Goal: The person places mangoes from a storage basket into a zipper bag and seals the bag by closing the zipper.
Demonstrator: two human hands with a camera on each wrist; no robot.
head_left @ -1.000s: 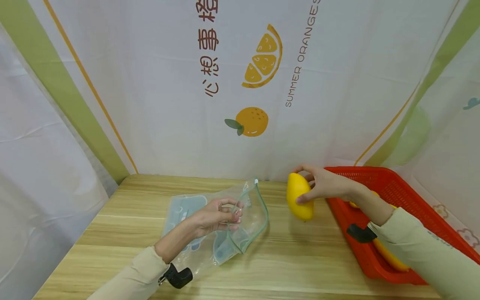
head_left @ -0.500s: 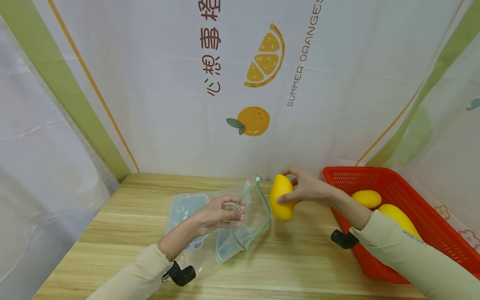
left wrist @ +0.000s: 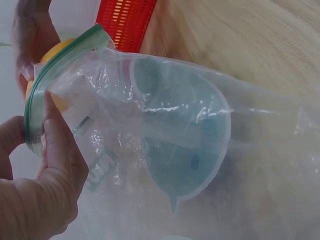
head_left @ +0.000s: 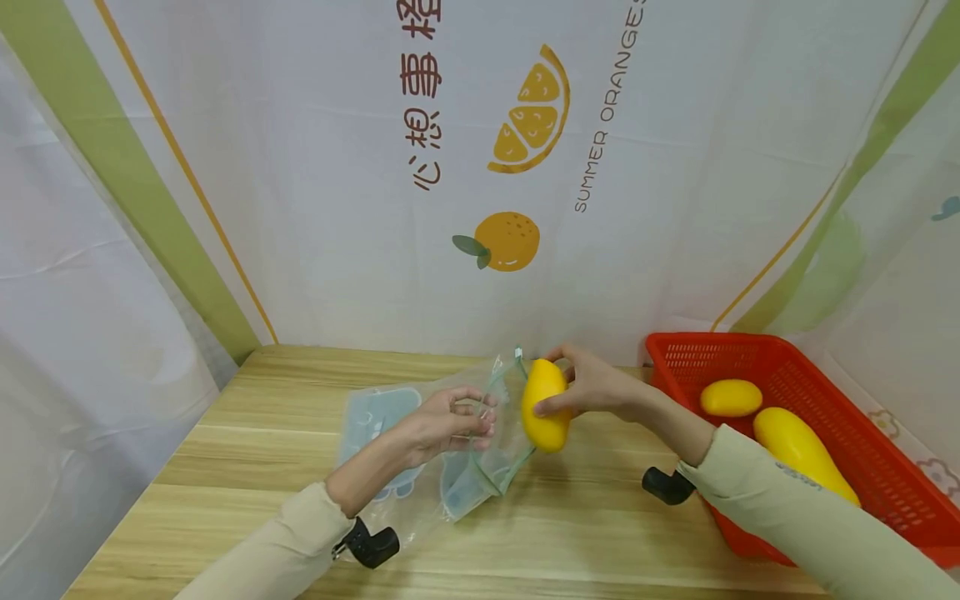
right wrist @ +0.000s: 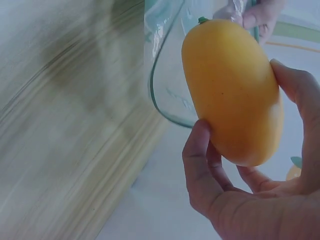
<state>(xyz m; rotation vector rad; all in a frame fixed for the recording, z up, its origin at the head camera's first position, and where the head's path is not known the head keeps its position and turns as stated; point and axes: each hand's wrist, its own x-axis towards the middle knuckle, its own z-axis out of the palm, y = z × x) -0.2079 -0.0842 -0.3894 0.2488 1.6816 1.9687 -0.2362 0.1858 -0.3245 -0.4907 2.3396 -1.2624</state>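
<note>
Head view shows right hand (head_left: 592, 385), its grip pinching a yellow fruit (head_left: 546, 408) at the open mouth of a clear bag (head_left: 461, 483), above the counter (head_left: 600, 517), toward its far edge. The left hand (head_left: 442, 429) pinches the bag's rim. Red basket (head_left: 712, 354) at right carries two more fruits (head_left: 731, 398).

The head view is evenly bright; dimmer wrist views show glare-streaked bag (left wrist: 182, 130).
</note>
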